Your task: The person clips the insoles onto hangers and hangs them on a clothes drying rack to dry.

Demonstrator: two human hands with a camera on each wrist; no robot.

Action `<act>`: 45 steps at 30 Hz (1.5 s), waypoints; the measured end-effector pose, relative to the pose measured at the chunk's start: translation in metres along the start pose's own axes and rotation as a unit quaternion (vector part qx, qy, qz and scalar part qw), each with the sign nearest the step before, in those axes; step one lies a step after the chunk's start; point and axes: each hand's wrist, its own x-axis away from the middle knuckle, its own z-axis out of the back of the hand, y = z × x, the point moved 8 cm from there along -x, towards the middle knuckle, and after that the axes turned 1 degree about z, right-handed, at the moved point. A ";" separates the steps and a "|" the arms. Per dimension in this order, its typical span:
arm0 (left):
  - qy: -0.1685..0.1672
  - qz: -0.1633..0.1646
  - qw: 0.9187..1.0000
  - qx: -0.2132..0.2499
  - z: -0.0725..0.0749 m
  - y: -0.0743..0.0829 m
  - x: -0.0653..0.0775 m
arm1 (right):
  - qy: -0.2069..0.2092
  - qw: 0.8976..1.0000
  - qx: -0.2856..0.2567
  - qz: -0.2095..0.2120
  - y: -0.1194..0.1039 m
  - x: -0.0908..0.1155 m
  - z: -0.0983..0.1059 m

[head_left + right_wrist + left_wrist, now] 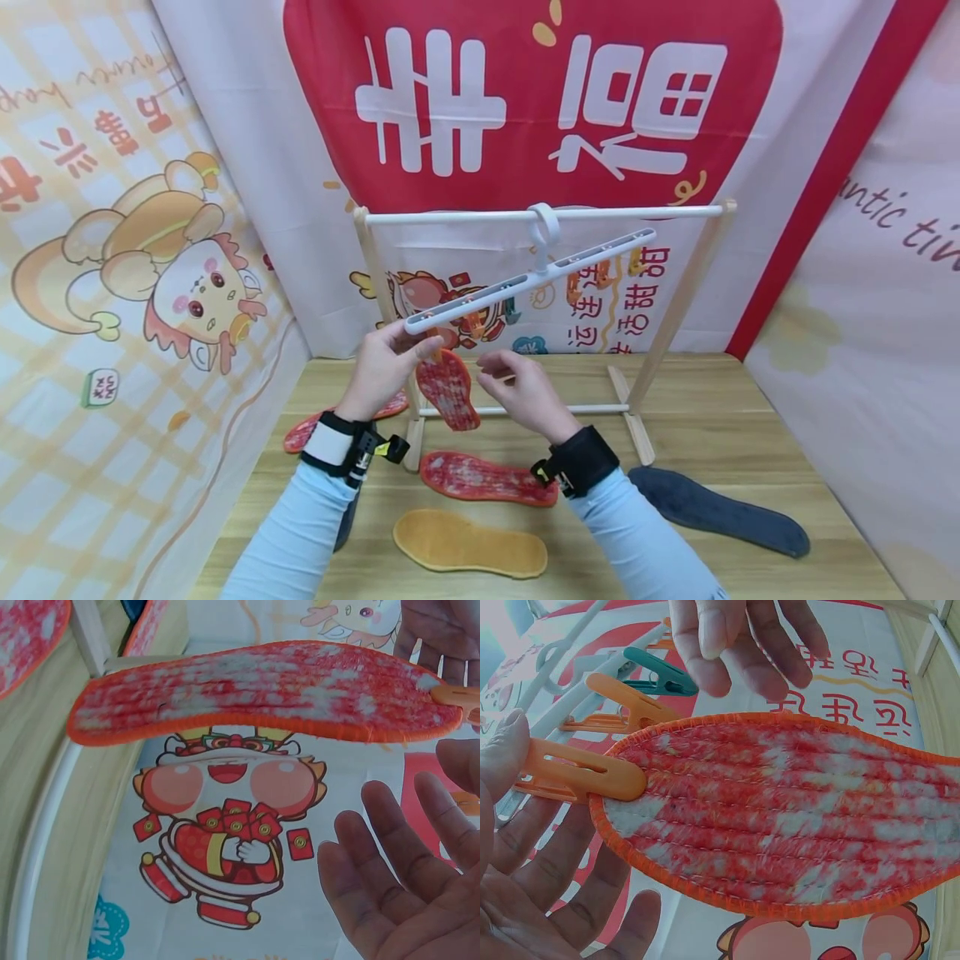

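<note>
A red-and-white insole [780, 817] with an orange edge hangs by its end from an orange clip [585, 771] at the low left end of a white clip hanger [487, 293]. My left hand [382, 367] is at that end, holding the clip between thumb and fingers; its other fingers spread loosely behind the insole. To the right of the insole, my right hand [525, 392] is held apart from it, its fingers loosely bent and holding nothing, as the right wrist view [397, 877] also shows. A teal clip [660, 673] and another orange clip [626, 705] sit farther along the hanger.
The hanger hooks over the top bar [637, 213] of a wooden-legged rack. On the wooden table lie red insoles [487, 479], [303, 432], a tan insole [471, 543] and a dark grey insole [720, 510]. Another dark insole [347, 521] is partly under my left forearm. Printed cloth surrounds the table.
</note>
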 end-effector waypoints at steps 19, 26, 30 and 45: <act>0.020 0.000 1.000 -0.004 -0.003 -0.009 -0.005 | 0.032 0.998 0.005 -0.049 0.047 0.029 0.020; 0.025 0.003 1.000 -0.008 -0.004 -0.012 -0.004 | 0.054 0.997 0.024 -0.059 0.067 0.041 0.032; 0.028 0.013 0.999 -0.010 -0.007 -0.015 -0.004 | 0.061 0.996 0.027 -0.061 0.077 0.050 0.038; 0.029 0.021 0.999 -0.020 -0.013 -0.025 -0.009 | 0.061 0.991 0.043 -0.114 0.117 0.076 0.051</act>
